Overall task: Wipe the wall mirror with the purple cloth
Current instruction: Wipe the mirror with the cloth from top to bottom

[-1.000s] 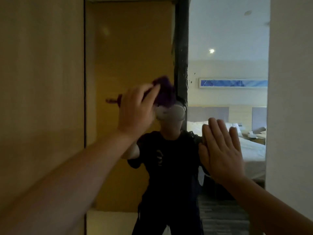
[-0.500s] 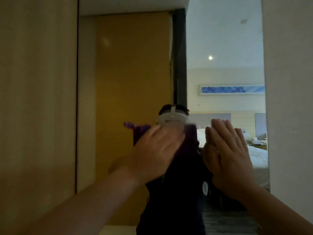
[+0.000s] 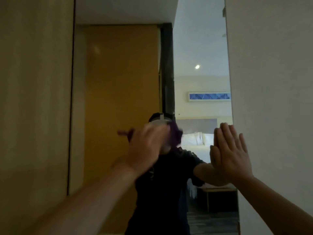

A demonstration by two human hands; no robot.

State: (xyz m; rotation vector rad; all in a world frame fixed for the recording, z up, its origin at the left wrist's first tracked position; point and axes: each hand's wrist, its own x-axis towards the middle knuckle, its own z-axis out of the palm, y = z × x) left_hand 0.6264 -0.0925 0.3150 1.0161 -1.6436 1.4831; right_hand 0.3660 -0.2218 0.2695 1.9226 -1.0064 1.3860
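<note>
My left hand (image 3: pixel 145 146), blurred so I cannot tell its grip, presses the purple cloth (image 3: pixel 176 135) mid-mirror (image 3: pixel 199 48), while my right hand (image 3: pixel 230 150), fingers straight together on the glass, could leave fresh smudges.

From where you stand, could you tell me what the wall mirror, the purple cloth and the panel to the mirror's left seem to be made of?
Wall mirror: glass, glossy; it reflects a bedroom and a ceiling light sharply.
Purple cloth: soft fabric, matt; it bunches in folds under the left hand. The weave is too blurred to tell.
Left panel: probably wood or wood-look laminate, satin; faint vertical grain shows.
</note>
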